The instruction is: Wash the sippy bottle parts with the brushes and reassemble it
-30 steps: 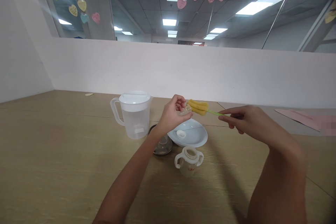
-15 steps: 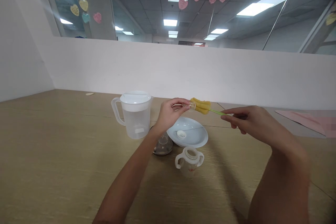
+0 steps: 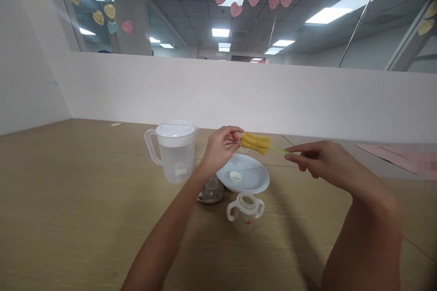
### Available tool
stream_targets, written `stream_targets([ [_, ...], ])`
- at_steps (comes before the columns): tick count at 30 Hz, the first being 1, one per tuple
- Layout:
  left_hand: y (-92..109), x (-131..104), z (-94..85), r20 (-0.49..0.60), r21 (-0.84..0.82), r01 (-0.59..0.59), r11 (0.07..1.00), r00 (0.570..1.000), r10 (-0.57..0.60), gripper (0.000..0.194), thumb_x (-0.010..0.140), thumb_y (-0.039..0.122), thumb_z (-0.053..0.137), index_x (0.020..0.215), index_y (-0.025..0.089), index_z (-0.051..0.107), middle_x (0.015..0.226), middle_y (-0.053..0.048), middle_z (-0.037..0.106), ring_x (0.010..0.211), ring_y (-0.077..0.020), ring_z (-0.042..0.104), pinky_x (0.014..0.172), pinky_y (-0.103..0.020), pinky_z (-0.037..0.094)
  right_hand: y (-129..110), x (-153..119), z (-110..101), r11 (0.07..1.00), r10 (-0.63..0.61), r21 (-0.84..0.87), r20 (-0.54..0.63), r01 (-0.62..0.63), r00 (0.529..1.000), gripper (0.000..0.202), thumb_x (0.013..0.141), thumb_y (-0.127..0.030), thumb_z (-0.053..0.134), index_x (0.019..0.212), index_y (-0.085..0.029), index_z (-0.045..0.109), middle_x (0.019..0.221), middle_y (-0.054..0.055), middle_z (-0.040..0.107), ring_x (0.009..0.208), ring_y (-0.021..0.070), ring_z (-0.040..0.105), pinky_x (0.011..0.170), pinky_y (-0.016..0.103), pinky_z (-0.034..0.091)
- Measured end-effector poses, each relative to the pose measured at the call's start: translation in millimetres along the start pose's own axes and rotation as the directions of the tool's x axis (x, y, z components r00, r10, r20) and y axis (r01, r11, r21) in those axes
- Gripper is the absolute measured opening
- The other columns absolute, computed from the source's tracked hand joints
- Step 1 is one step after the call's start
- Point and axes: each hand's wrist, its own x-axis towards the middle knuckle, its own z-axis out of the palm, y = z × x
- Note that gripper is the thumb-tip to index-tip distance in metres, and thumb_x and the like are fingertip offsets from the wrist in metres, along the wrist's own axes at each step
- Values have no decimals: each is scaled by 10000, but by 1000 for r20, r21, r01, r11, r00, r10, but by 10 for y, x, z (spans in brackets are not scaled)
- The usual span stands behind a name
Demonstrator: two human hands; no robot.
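While the R hand [image 3: 324, 161] pinches the thin green handle [image 3: 279, 150] of a yellow sponge brush [image 3: 256, 142] btwn thumb & fingers, the L hand [image 3: 221, 148] grips a small clear piece [image 3: 243, 150] right at the brush tip. The hands are apart, w/ the brush bridging most of the gap, approx. level w/ both. From where I stand I can't tell how far the sponge goes into the clear piece, as that's mostly hidden.

Just below the L hand & partway twd the R sits a pale plate [image 3: 254, 185] w/ a small white ring [image 3: 235, 176] on it. Farther below the hands, on the person's side of the plate, a two-handled bottle [image 3: 245, 218] stands upright, open at top, red print on its front. By the L wrist, partly covered by the forearm, is a clear dome-shaped item [image 3: 211, 191]. To the L of the L hand stands a clear pitcher [image 3: 177, 157] w/ a white lid, its handle pointing away from the hand. Past the R hand, a pink sheet [image 3: 385, 157] lies on the table [image 3: 85, 200].
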Motion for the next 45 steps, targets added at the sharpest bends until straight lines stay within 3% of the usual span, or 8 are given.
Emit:
stream_targets([
  [3,8,-8,-5,43,12,-21,1000,999,20,323,705,43,582,996,183,584,820,-1,550,812,-100,605,816,-259,510,9,40,13,989,25,-141,-157,-48,987,410,732,-525,517,927,-217,704,649,42,635,488,144,519,465,266,372],
  [5,17,-12,-10,59,-16,-22,1000,998,23,328,715,37,567,1008,184,572,806,6,534,831,-103,611,828,-259,504,28,44,5,986,27,-155,-193,-57,981,404,737,-521,509,912,-215,707,656,43,638,491,143,520,477,270,379],
  [10,83,-21,-17,103,-85,-18,996,994,27,324,737,35,539,1023,187,549,781,16,500,868,-111,609,866,-278,487,86,-1,-23,999,-21,-30,2,21,1000,494,729,-579,506,1019,-218,677,586,19,606,482,130,508,459,248,385],
  [16,164,-45,5,171,-71,-52,996,983,63,355,760,31,495,1067,204,539,796,9,522,880,-104,586,909,-304,464,53,-7,2,993,-34,-116,-90,23,995,452,736,-575,504,956,-235,705,603,14,622,458,120,486,478,259,384],
  [26,95,-27,-16,114,151,-101,983,990,84,428,711,-11,485,1073,210,548,824,5,536,825,-99,562,846,-286,493,3,-113,-66,987,-110,-132,-102,96,989,506,718,-638,485,939,-244,714,560,5,606,440,118,457,456,249,365],
  [34,82,-16,-16,73,26,-8,1000,997,6,410,727,28,508,1096,204,534,792,14,523,804,-88,574,846,-280,498,-44,-105,-41,985,-143,-110,-64,136,988,525,721,-639,485,942,-222,717,598,28,625,465,126,475,483,262,391],
  [38,60,-3,-23,29,18,45,999,999,-45,420,716,46,543,1106,202,544,830,-8,567,793,-98,594,764,-241,519,-29,-106,-37,983,-169,-76,-38,166,985,530,725,-636,491,948,-213,718,594,36,623,454,122,464,464,257,387],
  [45,61,0,-8,1,17,114,993,993,-114,376,741,152,593,1117,155,577,1032,-98,649,840,-141,628,764,-269,528,18,-121,-55,990,-129,-58,-47,126,991,537,715,-657,492,950,-228,716,563,21,605,430,107,433,430,243,359],
])
